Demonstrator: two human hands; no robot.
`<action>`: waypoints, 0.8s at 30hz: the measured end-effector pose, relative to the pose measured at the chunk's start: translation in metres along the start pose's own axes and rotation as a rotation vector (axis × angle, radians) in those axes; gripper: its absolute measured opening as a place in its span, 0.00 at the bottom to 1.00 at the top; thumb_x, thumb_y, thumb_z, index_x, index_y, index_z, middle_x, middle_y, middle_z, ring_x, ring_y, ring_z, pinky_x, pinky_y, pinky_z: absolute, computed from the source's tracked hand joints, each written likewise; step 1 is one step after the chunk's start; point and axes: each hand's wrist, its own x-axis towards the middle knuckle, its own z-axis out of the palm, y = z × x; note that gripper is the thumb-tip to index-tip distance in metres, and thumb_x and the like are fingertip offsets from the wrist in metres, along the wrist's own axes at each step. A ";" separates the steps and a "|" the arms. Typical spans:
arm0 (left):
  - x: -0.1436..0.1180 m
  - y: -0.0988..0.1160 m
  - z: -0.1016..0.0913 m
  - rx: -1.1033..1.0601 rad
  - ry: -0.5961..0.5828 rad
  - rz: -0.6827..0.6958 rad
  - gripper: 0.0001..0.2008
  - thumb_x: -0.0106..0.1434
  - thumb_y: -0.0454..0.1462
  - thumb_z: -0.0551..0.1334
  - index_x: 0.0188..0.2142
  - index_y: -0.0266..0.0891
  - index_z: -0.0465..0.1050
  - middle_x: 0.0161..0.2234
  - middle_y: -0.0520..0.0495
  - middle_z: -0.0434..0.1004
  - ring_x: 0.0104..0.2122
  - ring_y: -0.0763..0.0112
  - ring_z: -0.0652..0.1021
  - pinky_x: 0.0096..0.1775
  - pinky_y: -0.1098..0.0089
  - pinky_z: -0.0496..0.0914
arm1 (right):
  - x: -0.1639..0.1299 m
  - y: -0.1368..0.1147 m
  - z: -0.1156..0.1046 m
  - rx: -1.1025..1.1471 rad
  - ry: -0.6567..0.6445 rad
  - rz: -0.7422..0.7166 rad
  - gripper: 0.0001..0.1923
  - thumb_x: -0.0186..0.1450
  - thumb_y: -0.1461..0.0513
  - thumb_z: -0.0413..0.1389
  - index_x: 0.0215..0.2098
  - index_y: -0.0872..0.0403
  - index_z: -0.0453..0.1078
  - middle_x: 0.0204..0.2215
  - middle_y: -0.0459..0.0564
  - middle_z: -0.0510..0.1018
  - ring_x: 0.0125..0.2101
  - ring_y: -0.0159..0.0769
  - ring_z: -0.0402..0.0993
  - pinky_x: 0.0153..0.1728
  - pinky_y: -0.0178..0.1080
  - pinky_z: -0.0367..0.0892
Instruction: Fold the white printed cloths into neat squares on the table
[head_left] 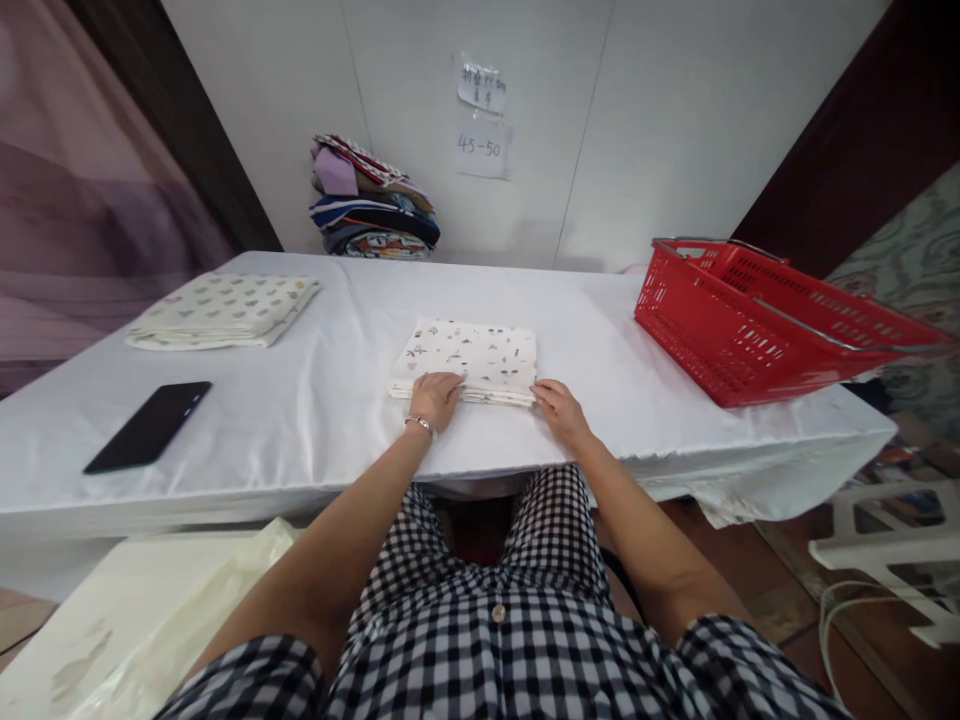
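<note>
A folded white cloth (471, 355) with a small scattered print lies on the table in front of me, its stacked layers showing along the near edge. My left hand (436, 398), with a bracelet at the wrist, is closed on that near edge, left of its middle; the thumb's grip is partly hidden. At the near right corner, my right hand (559, 408) pinches the layers between thumb and fingers. Farther left on the table rests a larger folded cloth (229, 308) with a grey and yellowish print, touched by neither hand.
A dark phone (150, 428) lies at the table's left. On the right stands a red plastic basket (750, 325). Folded fabrics (375, 200) are piled against the back wall. White cloth covers the table (585, 330). A white stool (892, 545) is at the lower right.
</note>
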 end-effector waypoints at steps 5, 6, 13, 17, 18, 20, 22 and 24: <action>-0.001 -0.001 0.001 -0.001 0.013 0.003 0.12 0.63 0.39 0.53 0.42 0.44 0.73 0.43 0.48 0.76 0.46 0.64 0.72 0.51 0.59 0.61 | 0.002 -0.006 -0.002 -0.134 0.004 -0.032 0.16 0.65 0.62 0.46 0.48 0.47 0.70 0.47 0.51 0.70 0.48 0.39 0.65 0.48 0.43 0.65; -0.001 -0.001 0.001 0.001 0.017 0.009 0.12 0.63 0.39 0.53 0.42 0.44 0.73 0.43 0.48 0.76 0.46 0.64 0.72 0.51 0.59 0.61 | 0.003 -0.006 -0.001 -0.143 0.008 -0.039 0.16 0.65 0.62 0.46 0.47 0.47 0.70 0.46 0.51 0.70 0.47 0.39 0.65 0.48 0.42 0.65; -0.002 -0.002 -0.001 0.006 0.028 0.024 0.11 0.62 0.37 0.54 0.41 0.44 0.74 0.42 0.48 0.77 0.45 0.65 0.73 0.51 0.59 0.62 | 0.001 -0.007 0.005 -0.177 0.100 -0.097 0.16 0.66 0.63 0.43 0.45 0.49 0.70 0.42 0.51 0.71 0.45 0.39 0.66 0.46 0.42 0.66; -0.003 0.001 -0.002 -0.005 0.016 0.006 0.11 0.62 0.37 0.54 0.40 0.45 0.74 0.43 0.48 0.76 0.45 0.64 0.73 0.53 0.57 0.61 | -0.004 -0.011 0.004 -0.216 0.039 -0.125 0.17 0.65 0.64 0.43 0.46 0.49 0.70 0.42 0.51 0.72 0.45 0.39 0.66 0.45 0.43 0.67; -0.003 0.001 -0.003 -0.007 0.015 0.006 0.11 0.62 0.37 0.54 0.40 0.45 0.74 0.43 0.48 0.77 0.45 0.64 0.73 0.53 0.57 0.61 | -0.005 -0.012 0.003 -0.223 0.025 -0.133 0.16 0.65 0.64 0.44 0.46 0.49 0.70 0.42 0.51 0.72 0.45 0.40 0.66 0.45 0.43 0.67; -0.003 0.002 -0.003 -0.007 0.019 0.012 0.11 0.62 0.37 0.54 0.40 0.45 0.74 0.43 0.48 0.77 0.45 0.64 0.73 0.53 0.57 0.61 | -0.006 -0.014 0.001 -0.234 0.014 -0.150 0.15 0.64 0.62 0.46 0.47 0.50 0.69 0.42 0.53 0.72 0.44 0.41 0.66 0.45 0.45 0.67; -0.004 0.003 -0.004 0.002 0.037 0.022 0.11 0.61 0.36 0.54 0.40 0.44 0.74 0.42 0.47 0.76 0.45 0.64 0.73 0.52 0.57 0.62 | -0.006 -0.015 0.001 -0.241 0.013 -0.160 0.15 0.64 0.61 0.48 0.47 0.50 0.69 0.43 0.53 0.71 0.45 0.42 0.66 0.46 0.45 0.66; -0.006 0.005 -0.005 0.017 0.063 0.033 0.11 0.61 0.37 0.56 0.41 0.43 0.73 0.43 0.46 0.76 0.46 0.63 0.72 0.51 0.57 0.62 | -0.006 -0.015 0.001 -0.248 0.017 -0.161 0.15 0.64 0.60 0.48 0.47 0.50 0.69 0.43 0.53 0.71 0.45 0.42 0.66 0.46 0.45 0.67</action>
